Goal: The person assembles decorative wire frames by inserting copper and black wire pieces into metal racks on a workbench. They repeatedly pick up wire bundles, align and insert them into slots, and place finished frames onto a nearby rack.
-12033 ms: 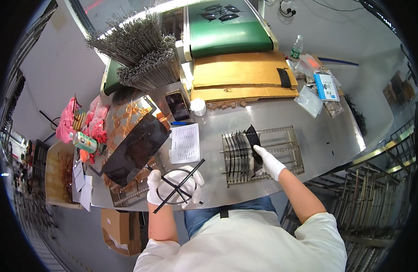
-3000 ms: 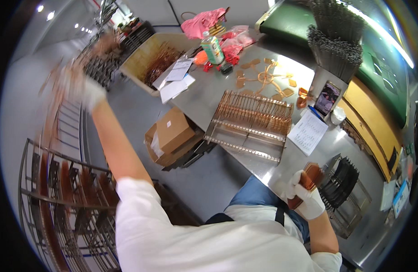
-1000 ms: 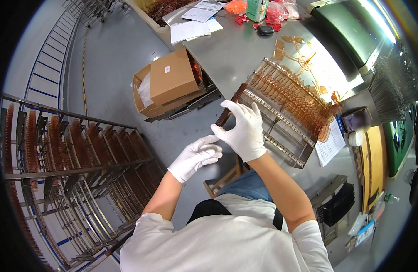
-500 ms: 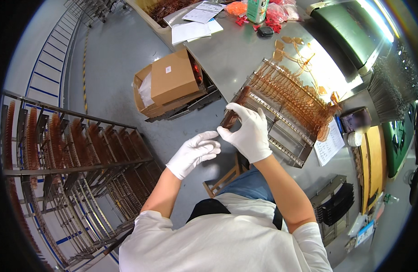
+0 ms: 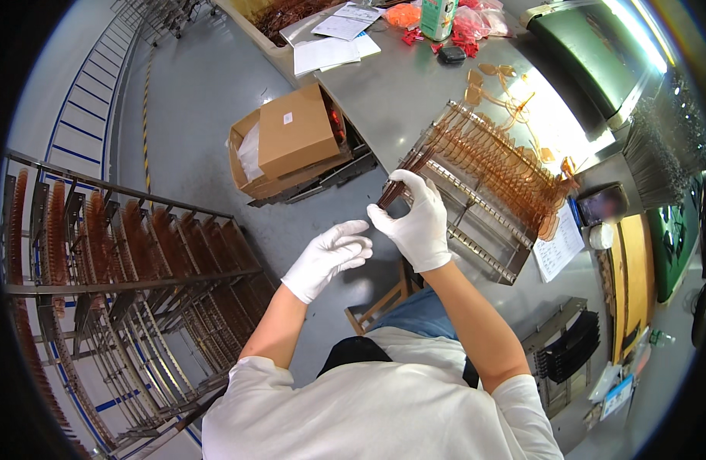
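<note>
My right hand (image 5: 420, 222), in a white glove, pinches a bundle of thin dark brown translucent strips (image 5: 390, 195) between thumb and fingers. The strips slant up toward the near-left corner of a metal rack (image 5: 482, 244) on the steel table. Rows of amber-brown, translucent, curved pieces (image 5: 491, 146) stand in that rack; they look like spectacle parts, though I cannot be certain. To the left and slightly lower, my gloved left hand (image 5: 328, 259) is held in the air with its fingers loosely extended and nothing visible in them.
An open cardboard box (image 5: 295, 138) stands left of the table. Shelving (image 5: 131, 287) with brown pieces fills the left side. Loose amber pieces (image 5: 491, 84), papers (image 5: 326, 55), a green-and-white can (image 5: 439, 19) and a green-topped machine (image 5: 579, 50) are farther back. A wooden stool (image 5: 380, 307) is below my hands.
My right hand has shifted slightly left, and the brown strips have tilted with it. My left hand has hardly moved. The whole view has drifted a little.
</note>
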A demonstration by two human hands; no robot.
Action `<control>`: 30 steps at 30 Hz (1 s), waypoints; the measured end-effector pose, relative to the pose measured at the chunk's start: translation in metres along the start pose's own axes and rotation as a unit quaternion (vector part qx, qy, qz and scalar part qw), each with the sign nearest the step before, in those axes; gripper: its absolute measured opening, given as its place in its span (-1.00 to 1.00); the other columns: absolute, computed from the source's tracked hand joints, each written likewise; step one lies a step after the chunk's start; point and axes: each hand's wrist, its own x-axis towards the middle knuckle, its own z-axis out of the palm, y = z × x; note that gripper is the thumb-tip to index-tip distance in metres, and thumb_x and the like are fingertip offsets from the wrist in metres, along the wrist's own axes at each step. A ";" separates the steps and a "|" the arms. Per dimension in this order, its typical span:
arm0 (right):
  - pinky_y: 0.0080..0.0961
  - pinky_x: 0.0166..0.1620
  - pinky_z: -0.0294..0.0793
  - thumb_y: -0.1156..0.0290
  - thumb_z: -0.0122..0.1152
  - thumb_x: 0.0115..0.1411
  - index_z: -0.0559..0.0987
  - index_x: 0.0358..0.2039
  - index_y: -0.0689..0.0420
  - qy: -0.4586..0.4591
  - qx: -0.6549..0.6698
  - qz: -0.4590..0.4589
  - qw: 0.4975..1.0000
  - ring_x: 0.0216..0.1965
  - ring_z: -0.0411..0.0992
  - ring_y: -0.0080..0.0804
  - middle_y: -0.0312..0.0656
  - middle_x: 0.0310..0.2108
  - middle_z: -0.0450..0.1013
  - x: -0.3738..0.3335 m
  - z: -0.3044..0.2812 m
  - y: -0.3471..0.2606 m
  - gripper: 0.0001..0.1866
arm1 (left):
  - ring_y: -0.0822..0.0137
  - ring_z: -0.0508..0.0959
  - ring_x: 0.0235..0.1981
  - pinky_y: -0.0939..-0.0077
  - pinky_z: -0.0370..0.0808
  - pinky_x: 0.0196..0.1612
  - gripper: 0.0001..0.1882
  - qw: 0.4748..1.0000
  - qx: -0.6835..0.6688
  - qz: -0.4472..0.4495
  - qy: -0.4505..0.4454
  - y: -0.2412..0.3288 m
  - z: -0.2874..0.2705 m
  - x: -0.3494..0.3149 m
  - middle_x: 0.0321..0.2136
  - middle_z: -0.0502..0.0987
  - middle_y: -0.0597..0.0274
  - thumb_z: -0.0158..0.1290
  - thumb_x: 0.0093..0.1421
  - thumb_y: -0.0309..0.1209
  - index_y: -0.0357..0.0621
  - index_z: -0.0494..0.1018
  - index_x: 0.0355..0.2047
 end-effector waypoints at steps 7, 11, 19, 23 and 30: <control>0.02 0.33 0.32 0.15 0.58 -0.06 0.55 -0.07 0.02 0.020 0.024 0.030 0.999 -0.20 0.60 -0.18 -0.18 -0.33 0.61 0.000 0.003 0.000 -0.44 | 0.37 0.63 0.00 0.52 0.59 0.11 -0.52 1.000 -0.001 -0.005 0.001 -0.003 -0.002 0.000 -0.02 0.59 0.13 0.10 0.41 -0.50 -0.23 0.35 0.31; 0.00 0.33 0.31 0.17 0.58 -0.07 0.55 -0.07 0.01 0.034 0.091 0.051 0.994 -0.22 0.60 -0.21 -0.21 -0.34 0.61 -0.003 0.006 0.004 -0.44 | 0.37 0.63 0.00 0.52 0.59 0.11 -0.52 1.000 0.001 -0.003 0.001 -0.001 0.000 -0.001 -0.01 0.59 0.13 0.09 0.41 -0.50 -0.23 0.34 0.32; 0.10 0.34 0.27 0.14 0.59 -0.11 0.58 -0.09 -0.03 0.015 -0.053 -0.016 0.998 -0.23 0.61 -0.22 -0.28 -0.37 0.60 -0.004 0.003 0.007 -0.45 | 0.36 0.62 0.01 0.52 0.59 0.10 -0.51 1.000 -0.003 -0.010 0.000 -0.004 -0.002 -0.001 -0.01 0.59 0.12 0.09 0.40 -0.51 -0.23 0.34 0.32; 0.12 0.34 0.26 0.12 0.59 -0.10 0.59 -0.10 -0.06 0.010 -0.092 -0.044 0.995 -0.23 0.60 -0.22 -0.29 -0.41 0.58 -0.005 -0.007 0.000 -0.46 | 0.36 0.62 0.01 0.52 0.59 0.11 -0.51 1.000 -0.007 -0.012 0.008 -0.005 -0.005 -0.002 0.00 0.58 0.11 0.08 0.40 -0.52 -0.22 0.34 0.32; 0.16 0.36 0.21 0.12 0.56 -0.06 0.57 -0.06 -0.04 -0.013 -0.101 -0.035 0.994 -0.17 0.60 -0.25 -0.28 -0.36 0.59 -0.005 -0.009 -0.001 -0.45 | 0.35 0.62 0.02 0.51 0.59 0.11 -0.52 1.000 -0.011 -0.012 0.002 -0.010 -0.005 -0.003 0.01 0.58 0.12 0.08 0.41 -0.51 -0.21 0.35 0.32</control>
